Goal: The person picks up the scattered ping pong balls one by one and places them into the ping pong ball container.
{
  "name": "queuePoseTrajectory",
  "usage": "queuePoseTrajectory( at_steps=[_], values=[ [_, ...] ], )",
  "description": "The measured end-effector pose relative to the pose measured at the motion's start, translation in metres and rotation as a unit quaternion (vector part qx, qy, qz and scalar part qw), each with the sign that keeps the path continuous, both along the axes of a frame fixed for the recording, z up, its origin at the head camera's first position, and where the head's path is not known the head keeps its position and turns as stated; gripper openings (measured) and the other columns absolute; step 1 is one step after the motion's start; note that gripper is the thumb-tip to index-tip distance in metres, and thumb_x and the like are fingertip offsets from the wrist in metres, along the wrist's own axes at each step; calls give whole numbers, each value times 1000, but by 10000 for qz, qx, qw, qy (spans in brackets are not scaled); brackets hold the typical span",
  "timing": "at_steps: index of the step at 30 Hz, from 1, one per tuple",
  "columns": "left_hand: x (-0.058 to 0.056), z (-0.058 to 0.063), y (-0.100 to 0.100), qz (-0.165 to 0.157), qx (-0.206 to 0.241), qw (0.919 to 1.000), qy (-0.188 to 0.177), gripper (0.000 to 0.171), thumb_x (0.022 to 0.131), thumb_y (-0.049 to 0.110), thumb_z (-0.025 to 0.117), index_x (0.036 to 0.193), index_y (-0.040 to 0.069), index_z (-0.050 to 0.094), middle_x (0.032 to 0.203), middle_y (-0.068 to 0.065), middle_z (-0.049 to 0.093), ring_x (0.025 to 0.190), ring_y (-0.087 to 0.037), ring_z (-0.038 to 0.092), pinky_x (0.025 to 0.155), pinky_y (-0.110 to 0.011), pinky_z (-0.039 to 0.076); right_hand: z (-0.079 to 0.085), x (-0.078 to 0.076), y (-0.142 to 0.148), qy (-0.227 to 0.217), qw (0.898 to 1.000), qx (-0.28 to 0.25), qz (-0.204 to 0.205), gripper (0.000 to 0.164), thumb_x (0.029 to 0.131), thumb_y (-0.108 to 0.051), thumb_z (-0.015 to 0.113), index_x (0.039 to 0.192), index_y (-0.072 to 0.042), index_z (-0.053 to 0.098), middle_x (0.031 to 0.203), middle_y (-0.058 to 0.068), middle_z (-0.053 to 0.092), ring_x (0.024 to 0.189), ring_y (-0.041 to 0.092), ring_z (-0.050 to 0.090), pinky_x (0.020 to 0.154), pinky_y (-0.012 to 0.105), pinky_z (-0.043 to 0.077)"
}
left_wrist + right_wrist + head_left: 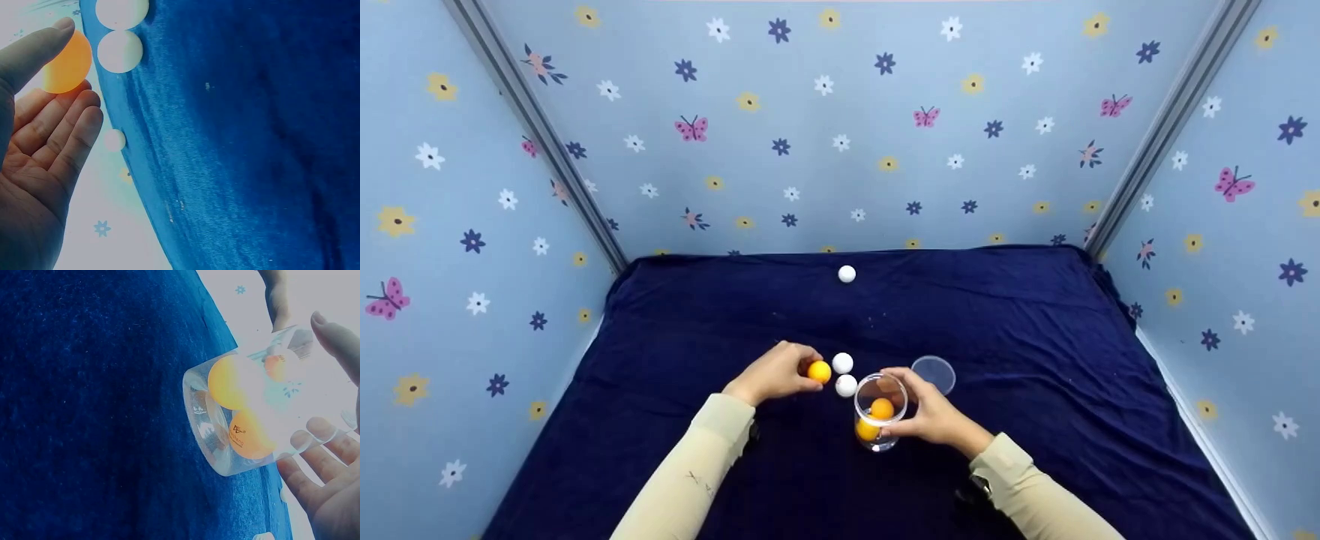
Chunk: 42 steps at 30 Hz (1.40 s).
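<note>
My left hand (776,373) pinches an orange ping-pong ball (820,372) between thumb and fingers, just left of two white ping-pong balls (843,363) on the cloth. In the left wrist view the thumb lies over this orange ball (68,64). My right hand (931,415) grips a clear, open-topped jar (879,445) from its right side, thumb in front and fingers behind. Two orange balls (253,435) lie at the bottom of the jar; one shows printed lettering. Another ball shows faintly through the jar wall in the right wrist view.
A round clear lid (934,375) lies flat behind the right hand. One more white ball (847,274) rests near the far edge of the dark blue cloth (997,322). Flower-patterned walls (840,112) enclose the back and both sides.
</note>
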<state>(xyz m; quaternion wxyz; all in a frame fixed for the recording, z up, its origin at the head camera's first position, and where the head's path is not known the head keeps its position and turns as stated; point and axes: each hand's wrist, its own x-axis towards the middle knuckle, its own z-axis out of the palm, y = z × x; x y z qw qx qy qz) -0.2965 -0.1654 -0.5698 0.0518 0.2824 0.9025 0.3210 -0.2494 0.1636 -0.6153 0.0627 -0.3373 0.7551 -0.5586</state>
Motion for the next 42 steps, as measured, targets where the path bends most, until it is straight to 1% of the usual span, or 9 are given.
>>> queuePoseTrajectory(
  at_steps=[5, 10, 18, 21, 24, 28, 32, 35, 42],
  values=[
    [0, 7, 2, 34, 114, 9999, -57, 32, 86, 12, 92, 116, 5, 80, 102, -6, 82, 89, -22, 77, 82, -35, 64, 2, 1, 0, -86, 10000, -2, -27, 86, 77, -8, 98, 149, 5, 52, 142, 26, 69, 125, 48, 69, 110, 52, 56],
    [1, 15, 5, -61, 237, 9997, 38, 31, 87, 12, 91, 115, 3, 79, 103, -8, 81, 89, -22, 77, 82, -37, 65, 2, 1, 0, -104, 9999, 31, -16, 86, 77, -8, 98, 149, 6, 52, 143, 25, 68, 126, 48, 69, 111, 53, 56],
    [1, 25, 9, -183, 539, 9984, 15, 31, 87, 11, 91, 115, 2, 79, 103, -11, 80, 88, -22, 75, 85, -53, 65, 3, 0, 1, -32, 9999, 106, -36, 86, 77, -10, 98, 149, 4, 53, 140, 24, 69, 124, 46, 70, 110, 45, 57],
    [2, 29, 11, -218, 540, 9983, 69, 32, 88, 12, 91, 116, 2, 79, 104, -10, 80, 90, -23, 76, 85, -48, 66, 4, 0, 1, -55, 10000, 79, 6, 86, 78, -9, 98, 149, 5, 52, 140, 24, 69, 124, 47, 69, 110, 42, 57],
    [4, 32, 13, -250, 537, 9982, 137, 33, 88, 13, 91, 117, 2, 79, 105, -9, 81, 92, -21, 76, 84, -38, 65, 4, 0, 0, -70, 10000, 32, 49, 85, 78, -8, 98, 148, 6, 52, 139, 25, 70, 125, 48, 69, 110, 42, 57],
    [6, 36, 16, -283, 630, 9975, 156, 33, 88, 12, 91, 117, 2, 79, 106, -9, 81, 91, -16, 76, 83, -30, 64, 3, 0, 0, -49, 9999, 10, 91, 86, 78, -8, 98, 149, 6, 51, 137, 26, 71, 124, 48, 69, 110, 47, 57],
    [8, 40, 20, -293, 728, 9968, 139, 34, 87, 11, 91, 118, 3, 79, 107, -8, 81, 92, -15, 75, 84, -32, 65, 3, -1, 0, -16, 9999, -25, 140, 85, 78, -8, 97, 148, 6, 51, 136, 27, 71, 123, 49, 70, 109, 56, 56],
    [10, 42, 22, -301, 786, 9964, 139, 34, 87, 11, 91, 118, 3, 79, 107, -8, 81, 93, -17, 76, 86, -39, 66, 2, -1, 0, 15, 9998, -49, 169, 84, 79, -8, 97, 148, 6, 51, 136, 27, 71, 122, 50, 70, 108, 59, 56],
    [14, 45, 27, -298, 796, 9963, 137, 37, 88, 17, 92, 120, 3, 79, 108, -7, 82, 94, -16, 76, 87, -36, 65, 2, -1, 1, 65, 9999, -10, 137, 84, 78, -8, 97, 148, 6, 52, 137, 26, 71, 123, 48, 70, 109, 51, 58]
  ],
)
